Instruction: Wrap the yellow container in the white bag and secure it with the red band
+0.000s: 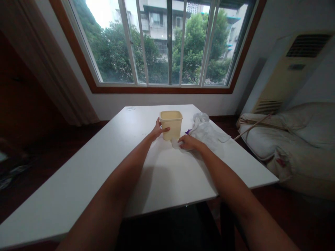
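A small cream plastic bin (172,124) stands upright on the white table (104,167), towards its far side. My left hand (157,130) grips the bin's left wall, thumb across the front. My right hand (187,142) rests just right of the bin, fingers closed on a piece of white plastic film (175,143) lying on the table. A crumpled white plastic bag (206,130) lies right behind that hand, with a small purple thing (188,132) showing at its edge.
A large window (167,42) fills the far wall. A curtain (52,69) hangs at the left. To the right of the table stand a floor air conditioner (290,73) and a covered sofa (295,143) with a stick leaning on it.
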Demonstrator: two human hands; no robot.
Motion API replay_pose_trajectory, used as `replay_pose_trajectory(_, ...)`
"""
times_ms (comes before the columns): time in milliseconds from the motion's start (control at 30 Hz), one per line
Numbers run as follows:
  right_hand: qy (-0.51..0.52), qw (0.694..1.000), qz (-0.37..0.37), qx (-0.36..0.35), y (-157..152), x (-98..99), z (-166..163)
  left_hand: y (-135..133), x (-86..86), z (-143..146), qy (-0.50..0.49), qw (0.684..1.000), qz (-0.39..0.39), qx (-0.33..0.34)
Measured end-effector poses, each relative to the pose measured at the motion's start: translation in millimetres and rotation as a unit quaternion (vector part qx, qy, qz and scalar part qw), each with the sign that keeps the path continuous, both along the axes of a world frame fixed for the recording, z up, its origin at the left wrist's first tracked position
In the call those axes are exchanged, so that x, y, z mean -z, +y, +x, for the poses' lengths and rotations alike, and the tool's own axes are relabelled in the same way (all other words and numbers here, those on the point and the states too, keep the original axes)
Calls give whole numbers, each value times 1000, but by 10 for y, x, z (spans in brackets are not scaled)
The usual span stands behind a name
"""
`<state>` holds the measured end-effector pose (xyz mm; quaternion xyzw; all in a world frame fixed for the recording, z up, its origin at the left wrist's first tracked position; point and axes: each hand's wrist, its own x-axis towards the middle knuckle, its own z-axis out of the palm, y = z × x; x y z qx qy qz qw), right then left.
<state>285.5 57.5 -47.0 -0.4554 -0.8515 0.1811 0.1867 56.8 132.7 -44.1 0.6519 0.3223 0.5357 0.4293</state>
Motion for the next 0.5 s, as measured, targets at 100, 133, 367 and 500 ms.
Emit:
replay_pose_trajectory(100,37,999,-1,-15,-62,-71,11,-46,-43,21,0,1000,-29,-13)
replay_pose_trajectory(133,51,999,1,-15,-90,-112,25,-64,-54,18,5,999,-33,-20)
replay_pose_trajectory(367,296,950,30,94,-238,-443,119,-266,-59,-199,58,994,0,-97)
replay_pose_trajectory(500,422,888,120,137,-242,-507,62,-439,-8,-393,123,975,96,-160)
